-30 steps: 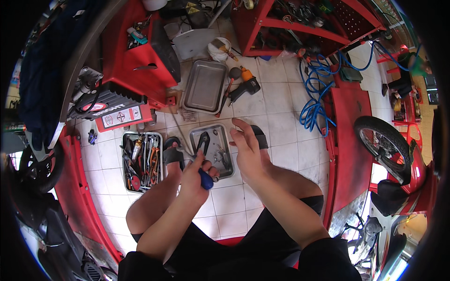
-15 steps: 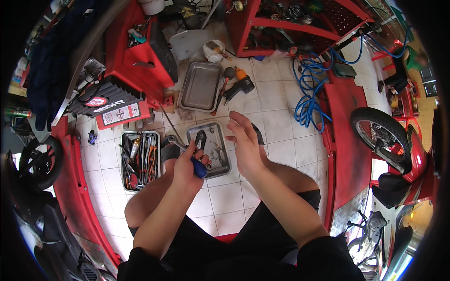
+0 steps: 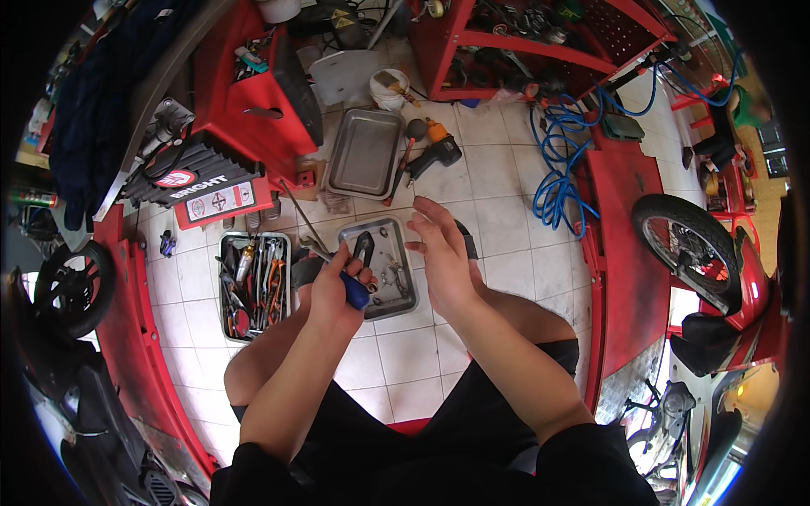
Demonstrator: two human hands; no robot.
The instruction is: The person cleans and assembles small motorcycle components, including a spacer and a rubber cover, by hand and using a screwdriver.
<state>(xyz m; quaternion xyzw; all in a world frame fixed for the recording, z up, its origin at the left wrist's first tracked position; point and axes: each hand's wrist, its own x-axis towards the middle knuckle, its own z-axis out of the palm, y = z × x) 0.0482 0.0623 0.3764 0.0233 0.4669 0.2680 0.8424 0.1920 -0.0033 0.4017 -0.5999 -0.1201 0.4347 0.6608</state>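
My left hand [image 3: 336,299] is closed on a blue screwdriver handle [image 3: 356,292] with a long thin shaft pointing up and left, and a metal wrench [image 3: 314,246] held alongside it. A small metal piece shows by the fingers, too small to name. My right hand [image 3: 443,261] is open and empty, fingers spread and slightly curved, held to the right above the edge of a metal tray [image 3: 396,305]. In that tray lie a black tool [image 3: 364,245] and several small metal parts [image 3: 391,274].
Left of it stands a tray of hand tools [image 3: 255,287]. Beyond are an empty tray [image 3: 367,152], a black-orange power tool [image 3: 434,156], a bucket [image 3: 388,93] and red cabinets [image 3: 460,38]. Blue hose [image 3: 557,194] and a motorcycle wheel [image 3: 683,249] are right. A person [image 3: 726,143] sits far right.
Both hands have shifted up, away from me, the left one also slightly leftward with the tools still in it. My right fingers remain spread.
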